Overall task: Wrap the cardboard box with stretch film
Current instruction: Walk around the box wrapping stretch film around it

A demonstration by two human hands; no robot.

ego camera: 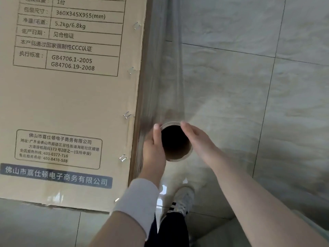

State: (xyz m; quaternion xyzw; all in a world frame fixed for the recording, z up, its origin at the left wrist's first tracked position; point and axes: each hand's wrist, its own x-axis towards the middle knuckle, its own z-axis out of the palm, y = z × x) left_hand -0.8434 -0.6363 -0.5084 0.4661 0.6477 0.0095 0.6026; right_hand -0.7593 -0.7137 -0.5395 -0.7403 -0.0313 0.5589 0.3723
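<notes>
A tall brown cardboard box (71, 104) with printed black text and metal staples along its right edge fills the left of the head view. A roll of clear stretch film (167, 77) stands upright against that edge, and I look down into its dark cardboard core (175, 139). My left hand (154, 148), with a white wristband below it, grips the roll's top on the side touching the box. My right hand (197, 139) presses against the opposite side of the roll's top. Film lies stretched along the box's right side.
Grey marbled floor tiles (249, 86) extend to the right and behind the roll. My white shoe with black stripes (181, 200) and dark trouser leg stand directly below the roll, close to the box's bottom corner.
</notes>
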